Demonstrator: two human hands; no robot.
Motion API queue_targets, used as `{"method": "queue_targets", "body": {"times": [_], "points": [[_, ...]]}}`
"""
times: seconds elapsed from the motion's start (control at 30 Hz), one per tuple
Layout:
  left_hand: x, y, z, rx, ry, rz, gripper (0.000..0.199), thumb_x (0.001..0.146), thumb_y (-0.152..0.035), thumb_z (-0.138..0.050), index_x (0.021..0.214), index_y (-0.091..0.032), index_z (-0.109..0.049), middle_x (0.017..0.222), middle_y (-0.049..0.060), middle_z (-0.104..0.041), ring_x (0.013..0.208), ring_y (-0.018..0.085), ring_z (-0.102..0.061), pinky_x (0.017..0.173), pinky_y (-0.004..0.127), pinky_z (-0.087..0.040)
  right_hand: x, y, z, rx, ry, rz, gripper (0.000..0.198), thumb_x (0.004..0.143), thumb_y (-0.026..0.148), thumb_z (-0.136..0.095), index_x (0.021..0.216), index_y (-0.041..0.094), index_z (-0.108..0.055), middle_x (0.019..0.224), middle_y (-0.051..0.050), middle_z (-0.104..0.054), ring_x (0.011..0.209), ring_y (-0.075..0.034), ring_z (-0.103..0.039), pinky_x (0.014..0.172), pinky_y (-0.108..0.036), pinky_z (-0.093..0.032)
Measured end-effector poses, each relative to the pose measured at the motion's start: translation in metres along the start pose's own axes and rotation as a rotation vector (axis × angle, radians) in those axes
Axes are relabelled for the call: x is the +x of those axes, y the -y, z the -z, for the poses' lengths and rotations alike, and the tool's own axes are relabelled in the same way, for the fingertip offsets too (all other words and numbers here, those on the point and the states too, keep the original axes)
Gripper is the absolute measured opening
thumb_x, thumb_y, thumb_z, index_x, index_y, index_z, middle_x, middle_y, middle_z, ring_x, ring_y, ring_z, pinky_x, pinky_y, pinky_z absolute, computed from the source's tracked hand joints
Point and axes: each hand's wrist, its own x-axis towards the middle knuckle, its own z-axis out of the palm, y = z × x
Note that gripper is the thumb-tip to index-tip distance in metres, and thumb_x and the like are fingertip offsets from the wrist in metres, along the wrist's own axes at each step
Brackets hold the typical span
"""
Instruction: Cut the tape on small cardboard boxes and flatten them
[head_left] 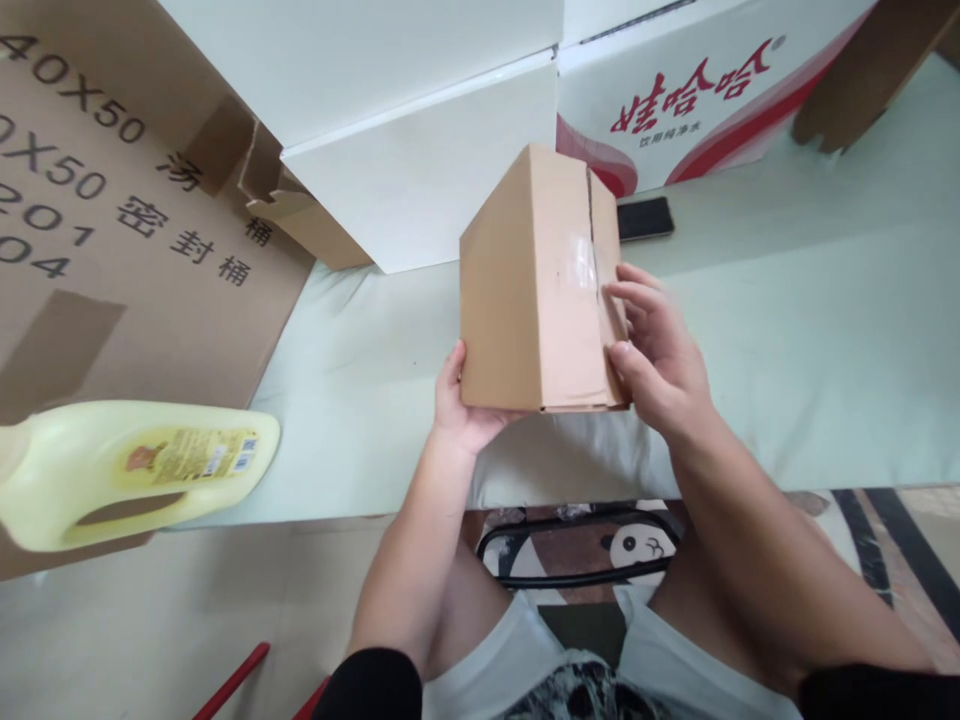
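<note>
A small brown cardboard box (501,310) is held tilted above the pale green cloth surface, in the middle of the view. My left hand (465,410) grips its lower left corner, thumb on the side and the other fingers hidden underneath. On the box's right side, my right hand (660,350) has its thumb and fingertips at the edge of a flap, fingers curved and somewhat apart. A strip of clear tape (582,262) lies across the seam beside that flap. What the box contains cannot be seen.
Behind the box stand white cartons (435,160), one with red lettering (690,90). A dark phone (646,219) lies before them. At left are a large printed cardboard box (150,250) and a yellow jug (142,470). The green cloth (360,400) ends near my knees.
</note>
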Motion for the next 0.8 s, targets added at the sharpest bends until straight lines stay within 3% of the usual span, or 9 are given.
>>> {"method": "queue_targets", "body": {"times": [0.1,0.23,0.5,0.6,0.7,0.8], "points": [[0.004,0.007,-0.004,-0.031,-0.005,0.147,0.050,0.082,-0.061,-0.058,0.108,-0.019,-0.067,0.107,0.014,-0.074,0.106,0.036,-0.071,0.082,0.051,-0.060,0.004,0.007,0.012,0.038,0.030,0.028,0.049,0.096,0.059,-0.056,0.138,0.034,-0.060,0.164,-0.007,-0.043,0.156,-0.034,-0.036,0.124,-0.058,-0.039],[0.010,0.011,0.001,0.027,-0.018,0.217,0.041,0.077,-0.050,-0.056,0.096,-0.016,-0.069,0.093,0.015,-0.075,0.102,0.036,-0.072,0.082,0.046,-0.059,0.007,0.010,0.025,0.029,0.129,-0.027,0.044,0.095,0.055,-0.060,0.134,0.036,-0.066,0.161,-0.003,-0.049,0.154,-0.034,-0.040,0.126,-0.058,-0.037],[0.015,0.020,-0.001,0.111,-0.157,0.093,0.038,0.074,-0.036,-0.060,0.103,-0.015,-0.071,0.096,0.010,-0.077,0.094,0.029,-0.073,0.082,0.040,-0.058,0.005,0.005,0.024,0.006,0.145,-0.068,0.043,0.093,0.049,-0.065,0.134,0.035,-0.068,0.160,-0.004,-0.050,0.151,-0.035,-0.044,0.124,-0.059,-0.040],[0.015,0.019,-0.003,0.302,-0.182,0.040,0.033,0.078,-0.038,-0.066,0.103,-0.018,-0.072,0.098,0.008,-0.078,0.096,0.027,-0.073,0.083,0.039,-0.058,0.006,0.007,0.024,0.001,0.168,-0.070,0.042,0.094,0.048,-0.064,0.133,0.034,-0.070,0.159,-0.005,-0.051,0.150,-0.035,-0.046,0.122,-0.060,-0.041],[0.014,0.007,0.002,0.659,-0.178,-0.003,0.025,0.082,-0.039,-0.067,0.092,-0.018,-0.074,0.091,0.009,-0.078,0.094,0.028,-0.073,0.083,0.039,-0.057,0.007,0.013,0.025,-0.017,0.232,-0.102,0.042,0.095,0.048,-0.062,0.133,0.032,-0.070,0.161,-0.006,-0.049,0.149,-0.035,-0.046,0.124,-0.060,-0.038],[0.010,-0.011,0.013,0.991,-0.297,-0.165,0.018,0.083,-0.033,-0.065,0.080,-0.016,-0.073,0.083,0.009,-0.076,0.088,0.027,-0.073,0.085,0.041,-0.057,0.007,0.020,0.022,-0.044,0.319,-0.121,0.045,0.096,0.047,-0.060,0.137,0.031,-0.068,0.165,-0.005,-0.045,0.152,-0.035,-0.042,0.126,-0.058,-0.034]]}}
